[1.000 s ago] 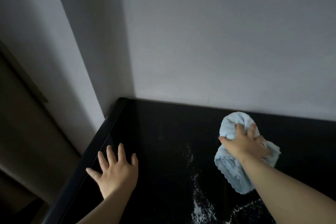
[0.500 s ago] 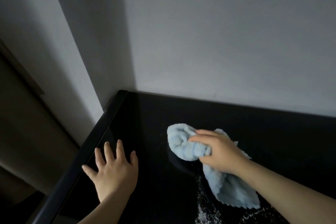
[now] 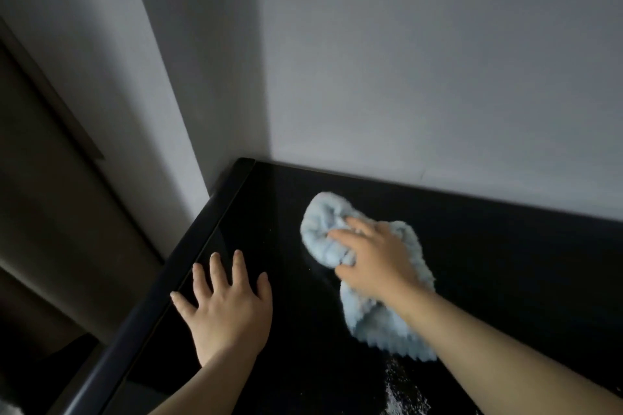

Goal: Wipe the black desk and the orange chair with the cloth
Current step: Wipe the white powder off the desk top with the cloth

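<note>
Black glossy desk carries one fluffy pale-blue cloth near its far left corner. Two hands show: the right hand grips that bunched cloth (fingers curled into it), while the left hand lies flat, fingers spread, beside the desk's left edge.

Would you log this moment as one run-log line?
right hand grips cloth on black desk | left hand flat on desk | white specks remain

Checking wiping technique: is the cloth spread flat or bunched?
Bunched: the fluffy light blue cloth is crumpled under the right hand on the black desk.
</note>
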`<move>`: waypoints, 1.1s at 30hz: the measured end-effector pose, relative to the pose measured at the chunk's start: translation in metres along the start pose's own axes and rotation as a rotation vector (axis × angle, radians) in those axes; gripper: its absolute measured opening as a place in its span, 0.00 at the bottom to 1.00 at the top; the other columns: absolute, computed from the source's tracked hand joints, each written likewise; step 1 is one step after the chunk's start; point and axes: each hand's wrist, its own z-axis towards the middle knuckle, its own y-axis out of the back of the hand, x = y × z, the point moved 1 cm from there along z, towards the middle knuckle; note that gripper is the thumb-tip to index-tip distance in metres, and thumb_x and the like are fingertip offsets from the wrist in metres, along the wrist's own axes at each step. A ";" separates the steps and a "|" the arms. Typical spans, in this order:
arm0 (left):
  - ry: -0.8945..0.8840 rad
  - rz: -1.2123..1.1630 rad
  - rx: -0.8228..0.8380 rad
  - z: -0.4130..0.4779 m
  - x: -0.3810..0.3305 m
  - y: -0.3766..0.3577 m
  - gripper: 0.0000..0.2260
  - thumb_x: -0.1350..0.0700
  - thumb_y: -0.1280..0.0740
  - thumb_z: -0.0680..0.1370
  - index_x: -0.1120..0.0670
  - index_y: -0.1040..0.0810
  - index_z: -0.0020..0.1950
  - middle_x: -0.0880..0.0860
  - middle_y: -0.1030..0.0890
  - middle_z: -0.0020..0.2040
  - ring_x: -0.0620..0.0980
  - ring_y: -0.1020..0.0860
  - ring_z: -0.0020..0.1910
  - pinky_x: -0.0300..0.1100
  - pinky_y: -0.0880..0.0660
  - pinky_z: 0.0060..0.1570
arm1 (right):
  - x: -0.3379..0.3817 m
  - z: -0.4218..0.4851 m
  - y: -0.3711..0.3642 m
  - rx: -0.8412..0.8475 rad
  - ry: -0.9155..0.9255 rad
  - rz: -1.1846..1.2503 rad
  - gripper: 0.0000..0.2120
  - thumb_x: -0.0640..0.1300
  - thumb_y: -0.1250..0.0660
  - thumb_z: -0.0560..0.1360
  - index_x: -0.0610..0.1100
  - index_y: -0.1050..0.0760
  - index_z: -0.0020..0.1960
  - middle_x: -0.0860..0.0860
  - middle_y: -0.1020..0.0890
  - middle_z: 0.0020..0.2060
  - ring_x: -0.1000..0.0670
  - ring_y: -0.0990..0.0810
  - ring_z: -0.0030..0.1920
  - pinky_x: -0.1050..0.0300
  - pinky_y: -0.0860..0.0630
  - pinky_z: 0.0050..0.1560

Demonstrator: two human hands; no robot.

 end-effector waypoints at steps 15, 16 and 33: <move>0.006 -0.132 -0.057 0.001 0.004 0.001 0.21 0.47 0.53 0.82 0.42 0.44 0.76 0.47 0.46 0.78 0.51 0.53 0.77 0.55 0.58 0.74 | 0.000 0.046 -0.001 0.024 -0.053 -0.050 0.26 0.57 0.44 0.71 0.67 0.37 0.68 0.58 0.40 0.74 0.41 0.36 0.68 0.46 0.39 0.69; 0.005 -0.149 -0.073 0.000 0.004 0.001 0.21 0.48 0.53 0.82 0.42 0.43 0.75 0.47 0.45 0.77 0.51 0.53 0.77 0.55 0.58 0.74 | 0.010 0.035 -0.002 0.061 0.063 -0.016 0.28 0.57 0.44 0.67 0.65 0.34 0.68 0.58 0.38 0.74 0.43 0.36 0.68 0.50 0.39 0.69; 0.034 -0.451 -0.203 0.001 0.008 0.001 0.23 0.56 0.48 0.82 0.52 0.46 0.77 0.50 0.37 0.75 0.49 0.43 0.75 0.50 0.56 0.75 | 0.065 0.105 -0.011 0.100 0.166 -0.063 0.26 0.53 0.44 0.74 0.66 0.43 0.71 0.61 0.41 0.74 0.44 0.40 0.71 0.38 0.40 0.66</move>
